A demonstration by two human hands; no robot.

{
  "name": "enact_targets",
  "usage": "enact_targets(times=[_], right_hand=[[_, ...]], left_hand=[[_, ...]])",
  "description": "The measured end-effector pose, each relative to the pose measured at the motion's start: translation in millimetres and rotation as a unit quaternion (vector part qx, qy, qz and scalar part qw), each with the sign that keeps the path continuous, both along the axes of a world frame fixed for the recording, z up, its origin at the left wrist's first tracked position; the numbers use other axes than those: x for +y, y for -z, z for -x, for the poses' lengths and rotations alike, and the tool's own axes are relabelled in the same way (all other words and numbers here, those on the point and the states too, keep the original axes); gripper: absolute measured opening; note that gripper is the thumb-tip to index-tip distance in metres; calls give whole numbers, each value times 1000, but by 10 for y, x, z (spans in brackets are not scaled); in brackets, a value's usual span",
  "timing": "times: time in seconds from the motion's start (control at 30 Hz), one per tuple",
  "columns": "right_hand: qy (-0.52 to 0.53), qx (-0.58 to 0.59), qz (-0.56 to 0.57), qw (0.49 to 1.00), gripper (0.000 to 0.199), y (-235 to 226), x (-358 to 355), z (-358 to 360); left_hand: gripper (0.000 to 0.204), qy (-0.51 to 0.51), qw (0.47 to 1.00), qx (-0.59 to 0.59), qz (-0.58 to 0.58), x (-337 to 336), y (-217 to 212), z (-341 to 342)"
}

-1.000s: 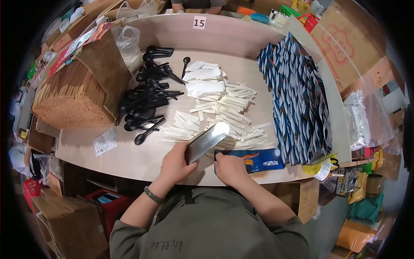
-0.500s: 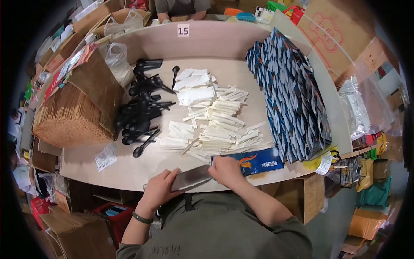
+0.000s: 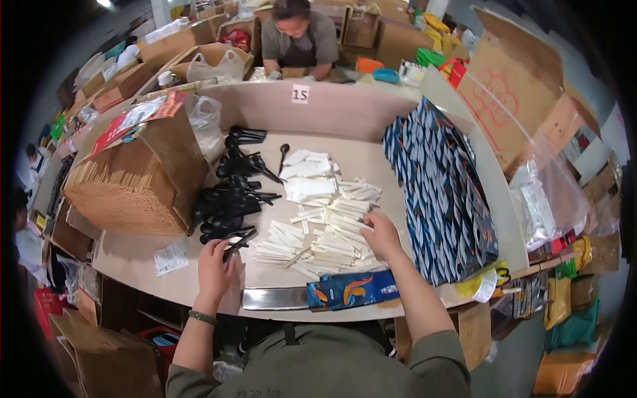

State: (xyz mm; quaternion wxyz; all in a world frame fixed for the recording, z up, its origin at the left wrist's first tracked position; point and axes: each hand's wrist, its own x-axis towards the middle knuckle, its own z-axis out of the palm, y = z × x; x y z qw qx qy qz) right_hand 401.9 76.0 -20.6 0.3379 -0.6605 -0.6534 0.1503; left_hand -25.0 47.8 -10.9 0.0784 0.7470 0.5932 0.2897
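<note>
At the left of the table my left hand (image 3: 215, 270) closes on the handle of a black spoon (image 3: 239, 244), at the near end of a heap of black spoons (image 3: 229, 199). My right hand (image 3: 383, 237) is at the right edge of a pile of slim white paper packets (image 3: 338, 249), fingers drawn together; whatever lies between them is hidden. Between my arms, along the front edge, lies a blue pouch (image 3: 352, 292) with an orange design. A shiny silver metal strip (image 3: 275, 298) sticks out from the pouch's left end.
Many blue pouches (image 3: 438, 192) stand in rows at the right. A big stack of brown cardboard (image 3: 133, 172) stands at the left, near a white label sheet (image 3: 172, 257). A raised panel (image 3: 265, 106) borders the back. Beyond it a person (image 3: 298, 40) works.
Both hands have left the silver strip and blue pouch, which now lie on the table. My left hand went to the spoons, my right to the white packets. The view has tilted up.
</note>
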Motion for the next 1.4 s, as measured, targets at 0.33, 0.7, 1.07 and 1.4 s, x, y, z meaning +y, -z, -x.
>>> enact_targets(times=[0.33,0.7,1.07,1.4], right_hand=[[-101,-79,-111,986,12,-312,359,357],[-219,-379,15,899,11,-106,1606,675],[-276,-82,229,930,19,-771,389,1414],[-401,-173,107,893,10,-233,-743,1721]], left_hand=[[36,-15,999,13,-28,-48,17,30],[18,0,997,-29,-75,-55,99,22],[11,6,999,-24,-32,-40,80,117],[13,33,997,-8,-73,-62,230,127]])
